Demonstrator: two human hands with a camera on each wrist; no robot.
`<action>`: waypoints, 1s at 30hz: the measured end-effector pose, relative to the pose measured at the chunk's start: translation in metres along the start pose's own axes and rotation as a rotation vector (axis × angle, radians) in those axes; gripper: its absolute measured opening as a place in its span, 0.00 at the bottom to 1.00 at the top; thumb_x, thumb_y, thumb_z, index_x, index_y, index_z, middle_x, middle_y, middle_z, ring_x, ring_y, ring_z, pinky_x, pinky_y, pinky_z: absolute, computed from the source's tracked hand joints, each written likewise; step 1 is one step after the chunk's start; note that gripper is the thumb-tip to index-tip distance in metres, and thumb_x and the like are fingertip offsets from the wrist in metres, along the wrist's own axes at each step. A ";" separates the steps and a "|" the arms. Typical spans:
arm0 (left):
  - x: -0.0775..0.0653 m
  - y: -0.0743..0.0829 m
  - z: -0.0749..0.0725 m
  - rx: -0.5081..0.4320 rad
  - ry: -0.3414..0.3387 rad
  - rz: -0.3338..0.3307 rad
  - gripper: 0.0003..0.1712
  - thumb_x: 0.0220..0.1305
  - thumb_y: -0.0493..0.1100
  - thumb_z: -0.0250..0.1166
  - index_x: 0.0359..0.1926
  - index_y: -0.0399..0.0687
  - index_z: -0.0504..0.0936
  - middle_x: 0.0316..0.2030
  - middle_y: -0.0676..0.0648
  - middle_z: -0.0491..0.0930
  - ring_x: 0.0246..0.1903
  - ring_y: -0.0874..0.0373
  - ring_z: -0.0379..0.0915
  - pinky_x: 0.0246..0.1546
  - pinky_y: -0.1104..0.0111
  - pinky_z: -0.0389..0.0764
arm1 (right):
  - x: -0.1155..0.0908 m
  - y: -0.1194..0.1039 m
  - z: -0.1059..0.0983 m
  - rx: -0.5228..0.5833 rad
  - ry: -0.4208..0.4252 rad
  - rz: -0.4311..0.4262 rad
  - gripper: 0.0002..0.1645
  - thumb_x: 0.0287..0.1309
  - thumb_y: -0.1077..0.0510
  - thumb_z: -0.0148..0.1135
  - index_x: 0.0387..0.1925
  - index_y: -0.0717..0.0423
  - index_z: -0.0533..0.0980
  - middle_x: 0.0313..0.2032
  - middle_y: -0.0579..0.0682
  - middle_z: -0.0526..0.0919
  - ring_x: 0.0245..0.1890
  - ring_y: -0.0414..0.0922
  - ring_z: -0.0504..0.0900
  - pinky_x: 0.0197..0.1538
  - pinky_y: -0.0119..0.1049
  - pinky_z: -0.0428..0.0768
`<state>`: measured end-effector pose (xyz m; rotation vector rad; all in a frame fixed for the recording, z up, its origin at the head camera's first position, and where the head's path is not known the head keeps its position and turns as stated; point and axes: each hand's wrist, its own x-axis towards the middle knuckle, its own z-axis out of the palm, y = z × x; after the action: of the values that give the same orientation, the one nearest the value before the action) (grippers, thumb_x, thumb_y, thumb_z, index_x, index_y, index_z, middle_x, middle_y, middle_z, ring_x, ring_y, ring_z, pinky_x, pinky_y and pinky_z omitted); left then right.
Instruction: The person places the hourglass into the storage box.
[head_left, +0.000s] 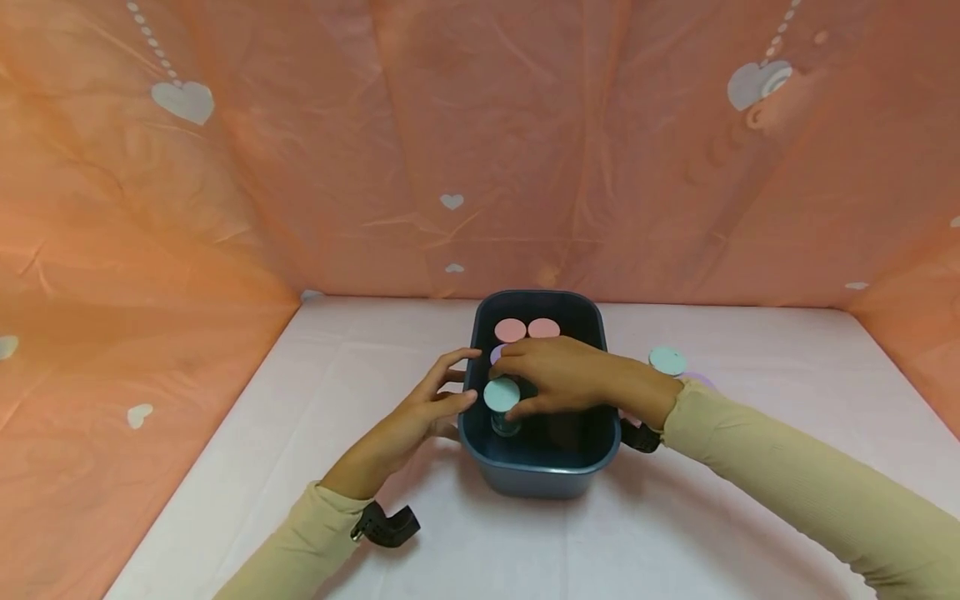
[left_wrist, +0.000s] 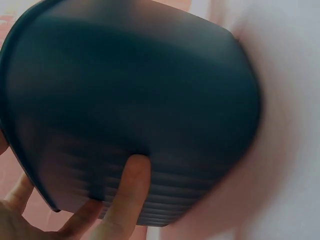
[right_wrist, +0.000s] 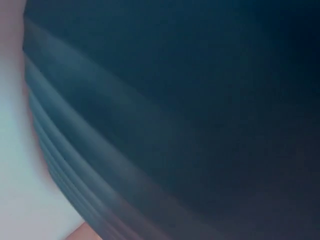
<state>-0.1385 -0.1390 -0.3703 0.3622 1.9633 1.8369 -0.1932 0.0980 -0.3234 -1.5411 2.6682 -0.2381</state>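
Note:
A deep dark blue-grey bin (head_left: 540, 482) with rounded corners stands on the white cloth. My left hand (head_left: 420, 408) rests against its left side, fingertips at the rim and on the ribbed outer wall (left_wrist: 170, 190). The left fingers are extended, one pressing the wall in the left wrist view. My right hand (head_left: 562, 375) reaches over the right rim into the bin. Its thumb and fingers pinch a small clear jar with a mint lid (head_left: 502, 394), held upright near the left wall. The right wrist view shows mostly the bin's outer side (right_wrist: 150, 110); the fingers are hidden there.
Inside the bin, two pink-lidded jars (head_left: 511, 331) sit at the far end, with a purple lid (head_left: 496, 356) partly behind the right hand. Right of the bin lie a mint lid (head_left: 667, 360) and a purple one (head_left: 699, 380), partly covered by the forearm. An orange curtain (head_left: 525, 167) hangs behind.

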 end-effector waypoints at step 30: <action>0.008 -0.016 0.002 -0.079 -0.058 0.001 0.35 0.69 0.53 0.49 0.73 0.71 0.47 0.64 0.42 0.47 0.66 0.37 0.54 0.58 0.47 0.69 | 0.000 -0.001 0.002 0.009 0.014 0.052 0.31 0.52 0.38 0.72 0.55 0.45 0.78 0.48 0.42 0.77 0.40 0.35 0.80 0.47 0.35 0.82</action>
<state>-0.1429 -0.1350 -0.3870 0.3876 1.8461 1.8769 -0.1925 0.0973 -0.3255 -1.4709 2.7098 -0.2586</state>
